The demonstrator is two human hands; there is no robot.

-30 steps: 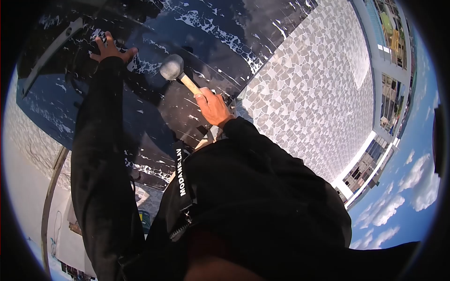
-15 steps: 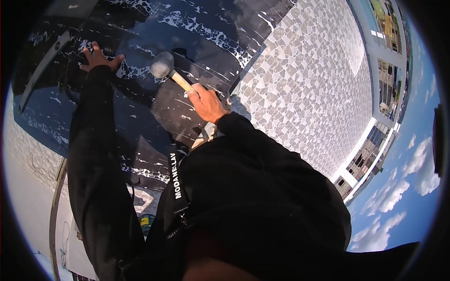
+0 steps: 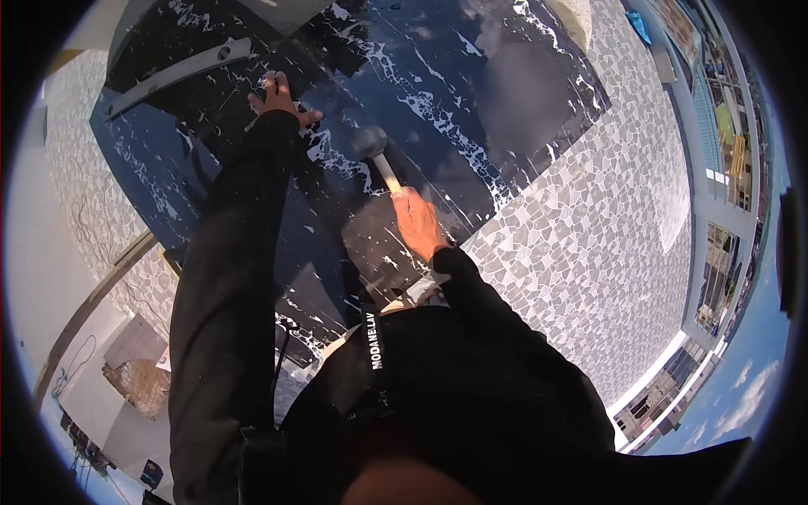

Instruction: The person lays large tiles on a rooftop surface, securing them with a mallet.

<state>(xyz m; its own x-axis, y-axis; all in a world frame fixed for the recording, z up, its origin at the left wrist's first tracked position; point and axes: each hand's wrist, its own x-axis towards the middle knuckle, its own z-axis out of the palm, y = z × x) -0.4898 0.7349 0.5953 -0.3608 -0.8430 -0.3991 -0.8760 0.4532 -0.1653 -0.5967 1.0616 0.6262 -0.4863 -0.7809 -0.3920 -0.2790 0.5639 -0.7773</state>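
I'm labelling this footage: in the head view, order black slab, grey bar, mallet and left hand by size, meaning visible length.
1. Black slab
2. Grey bar
3. Mallet and left hand: too alike to rank

Counter (image 3: 547,126): stood before the person; paving (image 3: 606,219) extended on its right and left.
Bar (image 3: 181,77): lay on the counter, far left.
Left hand (image 3: 279,103): was between bar and mallet (image 3: 369,143).
Mallet: sat in the right hand (image 3: 418,223), over the counter.
Railing (image 3: 730,212): ran beyond the paving, far right.

Glossy slab (image 3: 471,93), wooden mallet handle (image 3: 387,174)
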